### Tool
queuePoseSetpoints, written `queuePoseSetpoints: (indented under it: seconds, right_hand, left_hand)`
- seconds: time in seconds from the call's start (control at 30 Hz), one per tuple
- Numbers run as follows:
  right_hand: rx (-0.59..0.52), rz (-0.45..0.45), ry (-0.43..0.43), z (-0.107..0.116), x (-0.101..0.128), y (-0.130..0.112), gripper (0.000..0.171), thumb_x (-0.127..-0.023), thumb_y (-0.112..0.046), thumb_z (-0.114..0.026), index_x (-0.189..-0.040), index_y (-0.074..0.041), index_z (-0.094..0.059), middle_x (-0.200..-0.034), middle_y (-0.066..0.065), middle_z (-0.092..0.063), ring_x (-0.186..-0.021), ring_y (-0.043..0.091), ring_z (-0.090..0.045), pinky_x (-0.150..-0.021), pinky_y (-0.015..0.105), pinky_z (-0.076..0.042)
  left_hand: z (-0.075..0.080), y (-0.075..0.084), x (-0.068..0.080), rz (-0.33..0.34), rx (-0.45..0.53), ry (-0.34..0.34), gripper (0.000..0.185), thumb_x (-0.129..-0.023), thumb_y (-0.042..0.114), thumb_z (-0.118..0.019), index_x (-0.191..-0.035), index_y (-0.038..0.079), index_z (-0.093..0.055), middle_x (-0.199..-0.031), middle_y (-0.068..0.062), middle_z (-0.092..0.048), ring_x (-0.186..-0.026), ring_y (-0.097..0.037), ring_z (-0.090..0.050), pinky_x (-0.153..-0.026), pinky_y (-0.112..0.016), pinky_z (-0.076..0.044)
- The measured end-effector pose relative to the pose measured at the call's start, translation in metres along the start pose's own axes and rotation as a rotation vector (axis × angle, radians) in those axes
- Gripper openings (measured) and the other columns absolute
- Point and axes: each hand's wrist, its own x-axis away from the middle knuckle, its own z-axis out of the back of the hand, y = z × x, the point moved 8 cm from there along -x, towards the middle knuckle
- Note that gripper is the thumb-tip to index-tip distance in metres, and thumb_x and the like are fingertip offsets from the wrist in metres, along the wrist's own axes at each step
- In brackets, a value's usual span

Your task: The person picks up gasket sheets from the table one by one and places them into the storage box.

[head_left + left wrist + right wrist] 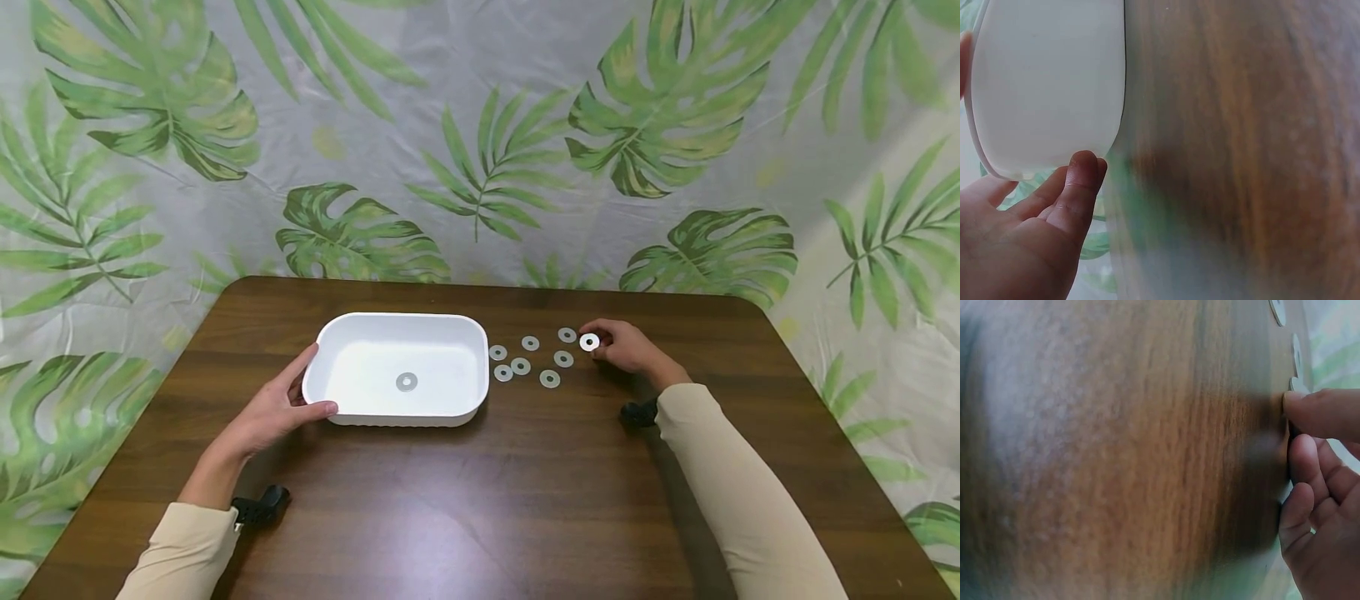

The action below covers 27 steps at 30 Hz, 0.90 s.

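A white rectangular plastic basin (393, 350) with rounded corners stands left of centre on the table in the head view. My left hand (272, 410) grips its left end, the thumb over the near corner and the fingers along the side. Inside the basin lies one flat metal washer (400, 382). My right hand (624, 346) pinches another washer (583, 344) between thumb and fingers, close over the table. Between the basin and that hand, several washers (550, 387) lie scattered flat. In the right wrist view the thumb and curled fingers (1305, 450) partly hide the pinched washer.
The dark brown wooden table (465, 517) has rounded far corners. Behind it hangs a pale cloth (517, 50) printed with green leaves. Black wrist straps (262, 506) show at both sleeve cuffs.
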Motion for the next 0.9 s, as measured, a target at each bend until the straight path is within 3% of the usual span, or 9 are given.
queuePoseSetpoints:
  seconds: [0.4, 0.7, 0.9]
  right_hand:
    - [0.033, -0.008, 0.010, 0.000, -0.003, 0.006, 0.041, -0.090, -0.002, -0.059, -0.131, 0.000, -0.060, -0.114, 0.023, -0.065, -0.095, 0.030, -0.060, -0.085, 0.044, -0.048]
    - [-0.033, -0.060, 0.041, 0.002, 0.000, 0.009, 0.039, -0.094, -0.010, -0.063, -0.132, 0.001, -0.060, -0.113, 0.022, -0.065, -0.098, 0.031, -0.062, -0.086, 0.043, -0.049]
    - [-0.087, -0.071, 0.053, 0.005, 0.002, 0.007, 0.039, -0.097, -0.015, -0.062, -0.134, -0.001, -0.059, -0.124, 0.023, -0.063, -0.111, 0.035, -0.060, -0.091, 0.045, -0.049]
  left_hand:
    - [0.000, 0.000, 0.000, -0.004, -0.002, -0.001, 0.102, -0.089, 0.018, -0.075, -0.161, 0.011, -0.003, -0.163, -0.028, -0.017, -0.134, -0.036, -0.041, -0.083, -0.009, -0.044]
    - [0.000, 0.000, -0.001, 0.002, 0.002, 0.004, 0.102, -0.089, 0.019, -0.075, -0.161, 0.012, -0.004, -0.161, -0.029, -0.021, -0.132, -0.036, -0.044, -0.083, -0.009, -0.044]
    - [0.000, 0.001, 0.000, -0.007, 0.027, 0.003, 0.102, -0.088, 0.017, -0.075, -0.161, 0.010, -0.003, -0.163, -0.029, -0.017, -0.136, -0.039, -0.039, -0.084, -0.007, -0.043]
